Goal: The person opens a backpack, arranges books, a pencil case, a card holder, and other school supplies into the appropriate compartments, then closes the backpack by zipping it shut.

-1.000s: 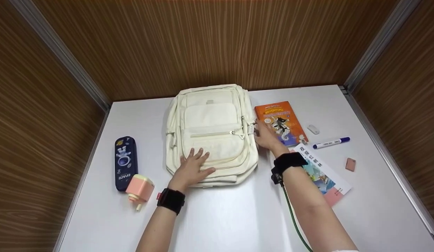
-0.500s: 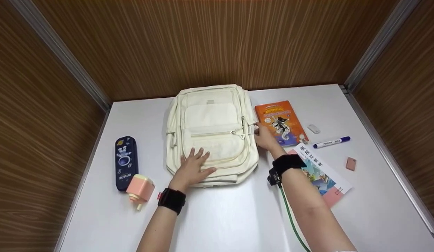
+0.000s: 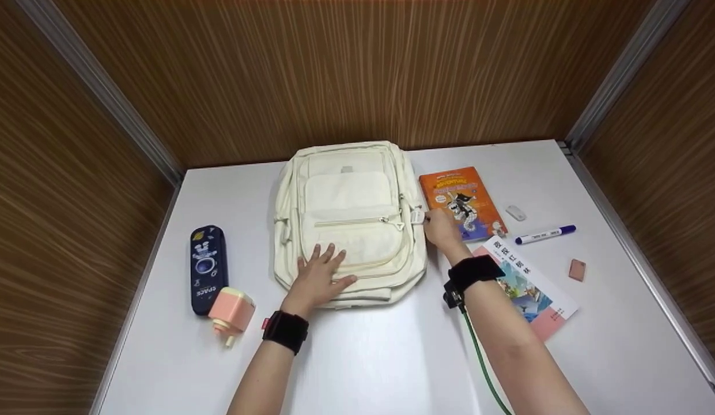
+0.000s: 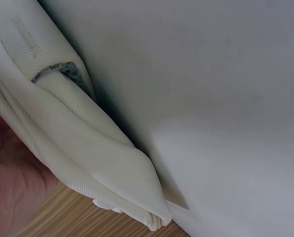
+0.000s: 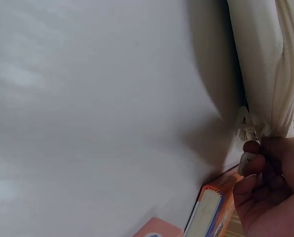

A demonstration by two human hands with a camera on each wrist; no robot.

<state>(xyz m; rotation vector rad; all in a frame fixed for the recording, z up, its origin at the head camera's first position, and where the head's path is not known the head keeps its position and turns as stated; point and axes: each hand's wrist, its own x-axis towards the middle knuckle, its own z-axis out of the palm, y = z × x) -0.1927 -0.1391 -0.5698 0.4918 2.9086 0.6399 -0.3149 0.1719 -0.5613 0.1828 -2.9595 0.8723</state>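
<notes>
A cream backpack (image 3: 348, 193) lies on the table with its front up. My left hand (image 3: 317, 282) rests flat on its lower front with the fingers spread; in the left wrist view only part of that hand (image 4: 13, 182) shows beside the bag's edge. At the bag's right side my right hand (image 3: 443, 230) has curled fingers. In the right wrist view the right hand (image 5: 273, 190) pinches a pale zipper pull (image 5: 244, 164), and another triangular pull (image 5: 243, 117) hangs close by. The pinching fingertips partly hide the zipper.
Right of the bag lie an orange book (image 3: 458, 196), a thin booklet (image 3: 530, 288), a white eraser-like piece (image 3: 515, 212), a marker (image 3: 545, 234) and a pink block (image 3: 577, 270). Leftward are a navy pencil case (image 3: 207, 265) and a pink crank sharpener (image 3: 232, 311). Wooden panels (image 3: 357, 75) enclose the table.
My right hand's fingers have curled in from a looser reach and now pinch the zipper pull, with the hand slightly lower and farther right. The left hand stays in place.
</notes>
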